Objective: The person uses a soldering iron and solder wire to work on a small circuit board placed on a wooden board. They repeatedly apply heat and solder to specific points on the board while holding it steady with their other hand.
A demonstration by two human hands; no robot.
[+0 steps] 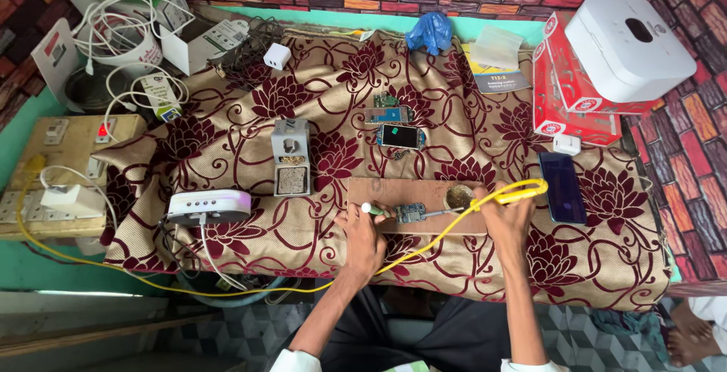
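Head view, the only one: both hands meet over a wooden board (424, 194) at the near edge of the cloth-draped surface (469, 266). Right hand (506, 217) at 3 o'clock of the board, fingers clamped on a yellow soldering iron (515, 192), its tip slanting toward 9 o'clock onto a small circuit board (411, 213). Left hand (362, 234) at 7 o'clock of that circuit board, fingers pinched together on a thin white-tipped tool (371, 209) that reaches the circuit board's left edge. The circuit board itself lies flat on the wood, between the two hands. A round tin (457, 197) sits just beside the iron at 12 o'clock. Yellow cord (227, 290) trails off the iron, under the left wrist and away to 9 o'clock.

Doing this well, I'd judge: keep the left-hand tool pressing steady so the circuit board cannot skate, touch only the tip to the joint, and keep the cord slack so it doesn't drag the iron. Further off, a dark phone (562, 187) lies at 3 o'clock, an iron stand (291, 158) at 10 o'clock.
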